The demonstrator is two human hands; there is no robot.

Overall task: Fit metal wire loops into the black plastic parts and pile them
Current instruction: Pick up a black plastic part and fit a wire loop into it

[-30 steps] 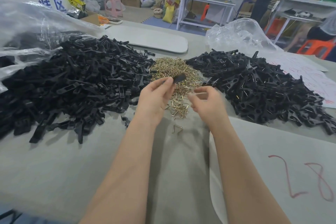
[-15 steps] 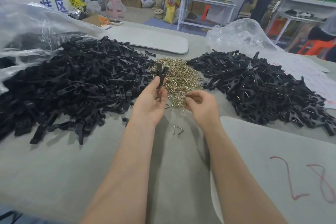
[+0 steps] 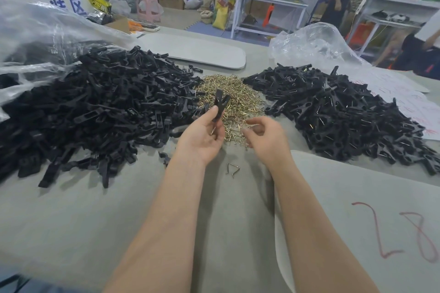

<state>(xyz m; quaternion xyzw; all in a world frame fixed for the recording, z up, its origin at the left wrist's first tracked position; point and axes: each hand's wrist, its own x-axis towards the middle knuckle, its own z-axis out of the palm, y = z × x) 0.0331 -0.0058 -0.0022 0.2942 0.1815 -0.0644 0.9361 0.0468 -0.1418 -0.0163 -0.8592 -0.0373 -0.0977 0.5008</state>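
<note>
My left hand [image 3: 204,135] is shut on one black plastic part [image 3: 220,103] and holds it upright, forked end up, in front of the heap of brass wire loops [image 3: 228,93]. My right hand [image 3: 265,138] hovers just right of it over the near edge of the wire heap, fingers curled and apart, slightly blurred, with nothing visible in them. A large pile of bare black parts [image 3: 95,107] lies at the left. At the right lies a pile of black parts with wires fitted [image 3: 333,112]. One loose wire loop [image 3: 232,169] rests on the table between my wrists.
Clear plastic bags sit behind the left pile [image 3: 35,31] and the right pile [image 3: 309,43]. A grey board [image 3: 202,52] lies at the back. A board marked with a red "28" [image 3: 381,221] lies under my right forearm. People stand at the benches at the far right.
My left hand turned the black part from lying sideways to standing upright. My right hand pinched at the wire heap half a second ago, and its fingers have now spread apart.
</note>
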